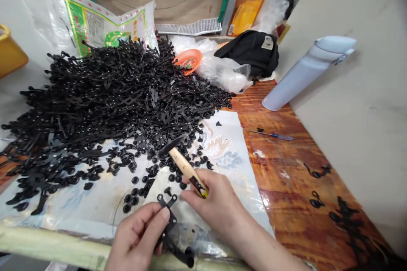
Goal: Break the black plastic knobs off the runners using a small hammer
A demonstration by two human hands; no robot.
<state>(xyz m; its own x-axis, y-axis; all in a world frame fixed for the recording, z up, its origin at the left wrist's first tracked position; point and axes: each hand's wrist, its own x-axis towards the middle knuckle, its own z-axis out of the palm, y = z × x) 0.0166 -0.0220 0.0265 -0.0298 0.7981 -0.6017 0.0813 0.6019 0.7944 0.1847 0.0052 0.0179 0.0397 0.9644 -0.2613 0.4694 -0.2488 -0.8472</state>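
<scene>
My left hand (140,235) pinches a black jointed bracket (170,216) between thumb and fingers, near the front edge of the table. Two ringed ends of the bracket point away from me, and a longer arm of it hangs toward the edge. My right hand (216,199) is wrapped round the wooden handle of a hammer (182,165), whose dark head points to the far left, above loose parts. Just beyond the bracket lies a small black stud (168,191) on a pale patch. Several round black caps (135,180) lie to the left of it.
A large heap of black brackets (104,93) covers the left and back. An orange dish (189,60), a black bag (254,53) and plastic bags stand behind. At right are a pale blue bottle (295,76), a thin screwdriver (273,135), more black parts (348,220) and a grey panel (356,106).
</scene>
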